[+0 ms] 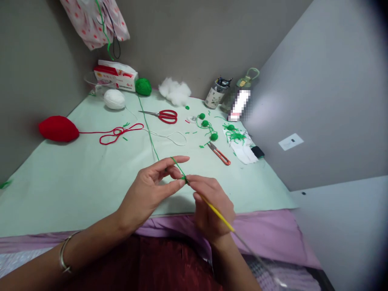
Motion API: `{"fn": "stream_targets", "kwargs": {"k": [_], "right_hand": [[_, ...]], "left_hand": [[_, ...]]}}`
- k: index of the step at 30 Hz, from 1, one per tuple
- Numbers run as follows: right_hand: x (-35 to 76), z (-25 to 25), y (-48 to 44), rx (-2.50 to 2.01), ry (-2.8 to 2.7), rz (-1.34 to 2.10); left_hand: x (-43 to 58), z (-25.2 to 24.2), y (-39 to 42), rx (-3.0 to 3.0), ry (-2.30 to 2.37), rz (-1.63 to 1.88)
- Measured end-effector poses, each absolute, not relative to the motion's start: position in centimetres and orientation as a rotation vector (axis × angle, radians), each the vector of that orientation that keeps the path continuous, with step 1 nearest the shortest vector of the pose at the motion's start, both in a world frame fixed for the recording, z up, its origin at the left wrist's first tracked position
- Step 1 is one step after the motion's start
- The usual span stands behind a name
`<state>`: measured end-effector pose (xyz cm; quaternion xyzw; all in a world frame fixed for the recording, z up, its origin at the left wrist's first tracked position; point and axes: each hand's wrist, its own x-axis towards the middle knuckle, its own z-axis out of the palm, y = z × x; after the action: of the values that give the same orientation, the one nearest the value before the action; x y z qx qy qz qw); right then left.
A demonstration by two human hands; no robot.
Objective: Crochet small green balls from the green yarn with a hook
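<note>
Between thumb and fingers, my left hand (154, 182) pinches a small piece of green crochet work (184, 178). Green yarn (178, 165) loops over its raised index finger and trails back across the table to a green yarn ball (143, 86). My right hand (214, 206) is closed round a crochet hook with a yellow handle (220, 216). The hook's tip meets the green piece where both hands come together, though fingers partly hide it. The hook's thin metal end points down to the right.
Ahead lie red-handled scissors (167, 116), orange thread snips (220, 153), small green balls (205, 123) and white stuffing (175, 92). Red yarn (59, 129) and a white yarn ball (114, 99) are at left. A pen holder (214, 96) and bottle (245, 83) stand near the wall.
</note>
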<state>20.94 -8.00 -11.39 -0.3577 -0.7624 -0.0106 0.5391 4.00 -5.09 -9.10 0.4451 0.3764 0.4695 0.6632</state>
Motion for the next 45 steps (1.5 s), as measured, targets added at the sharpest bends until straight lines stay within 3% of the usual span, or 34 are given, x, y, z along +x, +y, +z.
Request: {"fn": "stream_targets", "kwargs": {"k": [4, 9, 12, 20, 24, 28, 33, 40, 45], "right_hand": [[20.9, -11.9, -7.9, -0.929, -1.829, -0.235], [20.5, -10.8, -7.9, -0.889, -1.406, 0.349], [20.2, -10.3, -7.6, -0.856, -1.407, 0.491], [20.2, -11.5, -8.2, -0.971, -1.674, 0.059], [20.6, -11.0, -7.7, -0.936, -1.397, 0.369], [20.6, -10.2, -7.7, -0.831, -1.256, 0.712], [21.0, -9.0, -9.2, -0.681, -1.346, 0.786], [20.7, -10.1, -7.8, -0.708, -1.250, 0.841], [20.3, -10.9, -7.0, -0.764, -1.166, 0.832]], "left_hand": [[4.3, -9.0, -5.0, 0.731, 0.731, 0.930], [4.2, -8.8, -4.5, 0.595, 0.698, 0.891], [4.2, -8.8, -4.5, 0.726, 0.694, 0.932], [4.7, -9.0, -4.6, 0.646, 0.669, 0.906], [4.3, -9.2, -4.0, 0.545, 0.656, 0.863], [4.1, -8.0, -5.0, 0.869, 0.781, 0.979], [4.1, -4.9, -7.6, 1.555, 0.755, 1.091], [4.5, -7.1, -6.2, 0.907, 0.725, 0.983], [4.4, -8.1, -5.2, 0.821, 0.729, 0.974]]}}
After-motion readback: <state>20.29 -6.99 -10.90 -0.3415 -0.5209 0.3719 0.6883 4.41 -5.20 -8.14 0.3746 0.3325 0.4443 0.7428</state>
